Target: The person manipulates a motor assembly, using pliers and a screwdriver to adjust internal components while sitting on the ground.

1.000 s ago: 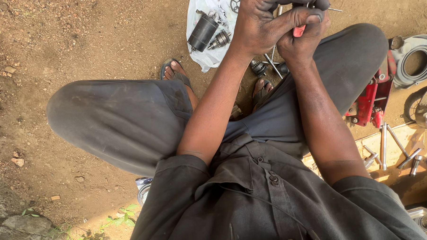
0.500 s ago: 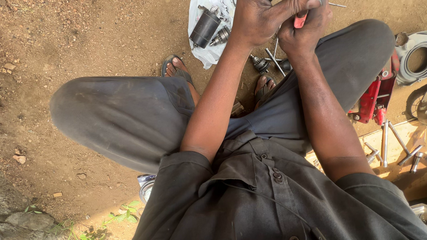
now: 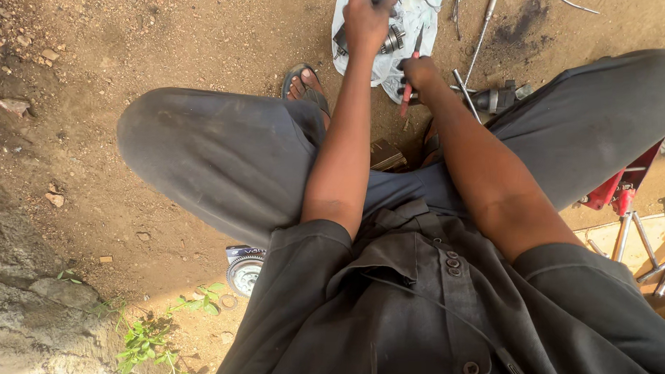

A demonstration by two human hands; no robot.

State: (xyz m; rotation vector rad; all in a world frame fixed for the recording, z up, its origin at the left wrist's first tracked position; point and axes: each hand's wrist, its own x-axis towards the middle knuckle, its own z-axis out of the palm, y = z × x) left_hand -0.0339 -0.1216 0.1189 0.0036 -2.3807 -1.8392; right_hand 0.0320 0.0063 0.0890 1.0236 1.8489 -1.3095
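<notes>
I sit on bare dirt in dark grey trousers and shirt. My left hand (image 3: 369, 17) is stretched out over a white sheet (image 3: 422, 18) on the ground, with its fingers closed on a dark part at the top edge of the view; the part is mostly hidden. My right hand (image 3: 419, 73) is closer to me, at the sheet's near edge, and grips a red-handled tool (image 3: 409, 96) whose dark blade points away from me. A ribbed metal part (image 3: 395, 39) lies on the sheet between the two hands.
A long screwdriver (image 3: 482, 27) and a cylindrical metal part (image 3: 495, 99) lie right of the sheet. A red tool (image 3: 621, 188) and several wrenches (image 3: 648, 250) lie at the right. A toothed round part (image 3: 243, 273) sits under my left thigh. My sandalled foot (image 3: 304, 81) is beside the sheet.
My hands were together on a small part with the red tool. They have separated: the left reached out to the sheet and the right lowered with the tool.
</notes>
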